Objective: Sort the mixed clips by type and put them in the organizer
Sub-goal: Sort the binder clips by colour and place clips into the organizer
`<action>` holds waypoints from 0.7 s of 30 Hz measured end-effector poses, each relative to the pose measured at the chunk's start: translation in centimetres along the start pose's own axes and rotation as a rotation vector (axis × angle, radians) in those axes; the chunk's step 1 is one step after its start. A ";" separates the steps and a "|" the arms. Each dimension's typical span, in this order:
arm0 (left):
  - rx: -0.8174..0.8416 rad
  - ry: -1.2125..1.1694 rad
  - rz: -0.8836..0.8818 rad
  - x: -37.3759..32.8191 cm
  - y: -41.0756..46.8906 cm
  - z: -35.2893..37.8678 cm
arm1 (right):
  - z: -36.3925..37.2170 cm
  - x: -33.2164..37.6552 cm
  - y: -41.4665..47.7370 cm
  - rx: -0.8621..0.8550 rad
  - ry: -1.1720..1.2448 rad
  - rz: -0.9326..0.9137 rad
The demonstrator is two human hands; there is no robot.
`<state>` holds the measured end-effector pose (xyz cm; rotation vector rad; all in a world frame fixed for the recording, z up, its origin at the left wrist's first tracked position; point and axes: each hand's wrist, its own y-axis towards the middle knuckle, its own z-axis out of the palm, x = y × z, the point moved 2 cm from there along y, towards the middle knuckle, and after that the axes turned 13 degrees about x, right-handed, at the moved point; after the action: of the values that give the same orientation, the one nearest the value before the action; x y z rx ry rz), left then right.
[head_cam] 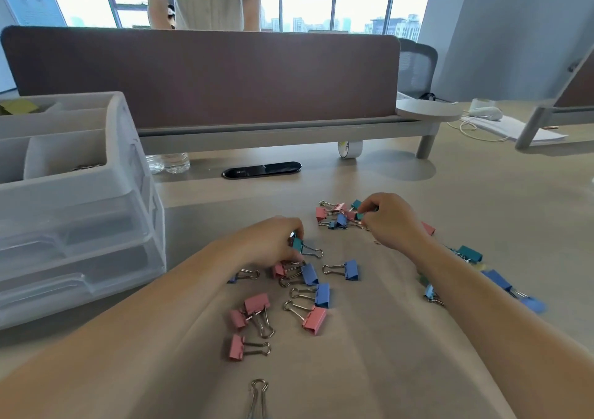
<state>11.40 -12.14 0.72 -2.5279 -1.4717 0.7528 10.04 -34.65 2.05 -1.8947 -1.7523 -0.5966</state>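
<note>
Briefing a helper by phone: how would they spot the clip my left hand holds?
Find the translucent drawer organizer at left. Right of it, the left hand pinches a binder clip. It is teal; its nearest neighbours are blue and pink.

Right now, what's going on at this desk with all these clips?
A person is sorting colored binder clips scattered on the desk. The left hand pinches a teal binder clip, while the right hand pinches a small teal clip in a cluster farther back. Pink clips and blue clips lie loose between the arms. The translucent organizer stands to the left.
</note>
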 end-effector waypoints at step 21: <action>-0.148 -0.087 0.082 -3.4 5.7 -2.5 | -0.4 -1.9 4.3 -0.009 -0.190 -0.005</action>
<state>15.68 -17.57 2.20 -2.7127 -1.5110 0.8042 14.22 -36.67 0.92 -2.0103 -1.8746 -0.4389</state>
